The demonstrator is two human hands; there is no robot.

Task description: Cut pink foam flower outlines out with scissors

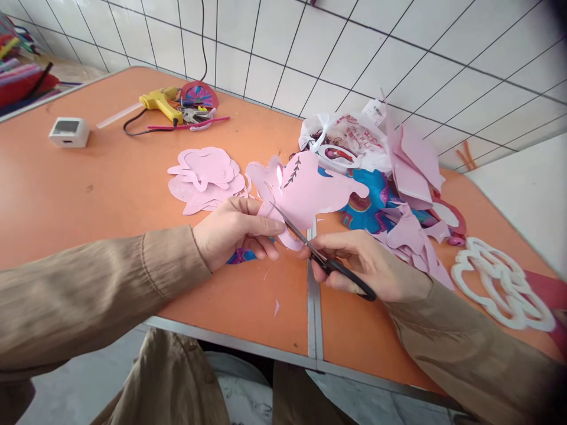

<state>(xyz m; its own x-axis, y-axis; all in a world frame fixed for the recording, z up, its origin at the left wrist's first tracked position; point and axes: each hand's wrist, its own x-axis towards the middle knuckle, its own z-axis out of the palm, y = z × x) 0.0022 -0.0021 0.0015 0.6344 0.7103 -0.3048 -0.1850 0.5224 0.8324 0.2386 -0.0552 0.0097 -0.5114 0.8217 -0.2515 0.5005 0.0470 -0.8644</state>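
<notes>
Above the tabletop (199,304), the left hand (239,229) pinches the pink sheet (310,189), spread just ahead between both hands; the right hand (368,265) grips the scissors (326,263), slanting forward-left across its near edge (tips nearer the left).

On the table (88,206), the held sheet (310,195) sits mid-scene, between the left hand (241,230) at its near left and the scissors (326,264) in the right hand (367,268) at its near right. Left of the sheet is a stack of cut-outs (204,171); beyond that, far left, lies the glue gun (163,106), with a small box (69,132) to its left. Behind the sheet, toward the wall (266,53), stands a bag (365,133), folded sheets (411,159) on its right. Nearer lie scraps (410,233), with looped frames (502,289) farther right, though the overlaps among the scraps are hard to tell.
</notes>
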